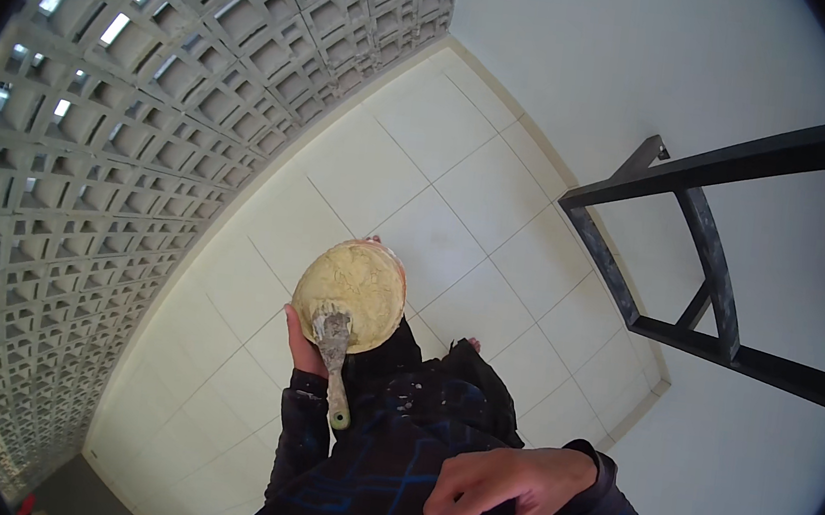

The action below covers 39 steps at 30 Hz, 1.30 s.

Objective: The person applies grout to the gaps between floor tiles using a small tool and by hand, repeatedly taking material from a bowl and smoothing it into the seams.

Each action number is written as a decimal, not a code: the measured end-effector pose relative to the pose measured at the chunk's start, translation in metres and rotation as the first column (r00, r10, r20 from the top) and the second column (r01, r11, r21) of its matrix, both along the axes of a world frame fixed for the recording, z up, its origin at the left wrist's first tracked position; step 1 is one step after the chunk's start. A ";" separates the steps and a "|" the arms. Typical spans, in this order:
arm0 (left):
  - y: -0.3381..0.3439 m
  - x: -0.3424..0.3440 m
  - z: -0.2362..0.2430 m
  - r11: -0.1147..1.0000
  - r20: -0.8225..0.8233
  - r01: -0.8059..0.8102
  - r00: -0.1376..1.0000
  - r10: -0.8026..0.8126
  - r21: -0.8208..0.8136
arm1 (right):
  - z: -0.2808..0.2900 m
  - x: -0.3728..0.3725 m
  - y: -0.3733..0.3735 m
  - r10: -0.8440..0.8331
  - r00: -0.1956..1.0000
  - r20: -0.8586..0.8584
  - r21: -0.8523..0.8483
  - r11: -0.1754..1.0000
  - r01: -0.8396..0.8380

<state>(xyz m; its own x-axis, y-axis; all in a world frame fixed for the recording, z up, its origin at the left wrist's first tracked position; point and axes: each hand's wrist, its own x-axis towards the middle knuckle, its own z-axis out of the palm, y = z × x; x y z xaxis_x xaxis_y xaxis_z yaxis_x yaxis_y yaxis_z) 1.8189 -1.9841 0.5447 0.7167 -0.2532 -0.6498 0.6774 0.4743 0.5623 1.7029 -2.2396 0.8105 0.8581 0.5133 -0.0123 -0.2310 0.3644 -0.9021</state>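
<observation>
A round container of pale yellow paste (360,277) is held in my left hand (303,342), whose fingers are mostly hidden beneath and behind it. A putty knife (335,370) caked with grey-white residue lies with its blade on the paste and its handle sticking out over the rim toward me. My right hand (503,498) is at lower right in front of my dark jacket, fingers loosely curved and apart, holding nothing.
A perforated concrete block wall (108,185) runs along the left, with a plain pale wall (676,44) opposite at right. A dark metal frame (704,258) stands at the right. The floor is light square tiles (466,223), with my feet below.
</observation>
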 end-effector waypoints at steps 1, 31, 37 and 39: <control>-0.002 0.027 -0.004 0.997 -0.004 0.061 0.998 -0.061 -0.044 | 0.003 0.025 0.009 0.104 0.991 0.081 0.137 0.984 -0.114; -0.273 0.505 -0.116 0.841 -0.055 0.533 0.846 -0.530 0.090 | -0.153 0.409 -0.231 -0.737 0.670 -0.085 0.099 0.663 0.742; -0.401 0.590 -0.315 0.738 -0.009 0.674 0.738 -0.674 0.037 | -0.561 0.383 -0.321 -0.955 0.294 0.032 -0.903 0.099 0.419; -0.448 0.612 -0.395 0.709 0.000 0.704 0.710 -0.705 0.050 | -0.690 0.368 -0.365 -0.919 0.386 0.082 -0.974 0.007 0.224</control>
<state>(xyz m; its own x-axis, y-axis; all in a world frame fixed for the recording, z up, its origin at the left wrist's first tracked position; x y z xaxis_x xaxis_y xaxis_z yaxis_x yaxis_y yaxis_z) 2.4305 -2.4325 0.1500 0.3531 -0.6613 -0.6619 0.7948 -0.1613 0.5851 2.0711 -2.6049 0.1201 0.4358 -0.7894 -0.4323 -0.8145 -0.1415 -0.5627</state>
